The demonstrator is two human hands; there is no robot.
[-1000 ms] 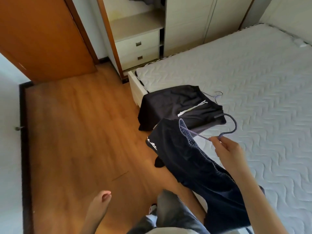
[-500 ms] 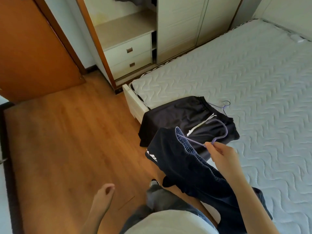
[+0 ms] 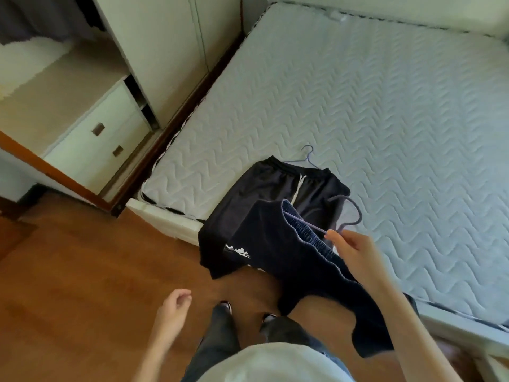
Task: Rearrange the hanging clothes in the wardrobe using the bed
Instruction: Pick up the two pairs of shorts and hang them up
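My right hand point(image 3: 355, 253) grips a purple hanger point(image 3: 349, 213) that carries dark navy shorts point(image 3: 283, 249) with a white logo, held in the air over the bed's corner. Black shorts point(image 3: 275, 188) with a white drawstring lie on the white quilted mattress point(image 3: 385, 106) on a second purple hanger point(image 3: 308, 154), one leg drooping over the bed edge. My left hand point(image 3: 173, 307) hangs low over the floor, fingers loosely curled, holding nothing. At top left the wardrobe point(image 3: 154, 45) stands open, and grey clothing point(image 3: 33, 17) hangs inside.
Two white drawers point(image 3: 102, 139) sit under the wardrobe's open shelf. The wooden floor point(image 3: 82, 271) spreads to the left of the bed. My legs and shoes point(image 3: 225, 304) are by the bed's corner. A brown door edge point(image 3: 41, 164) crosses the left side.
I have stepped closer to the bed and my view has swung right. The navy shorts on the hanger have moved over the black shorts. My left hand has curled slightly.
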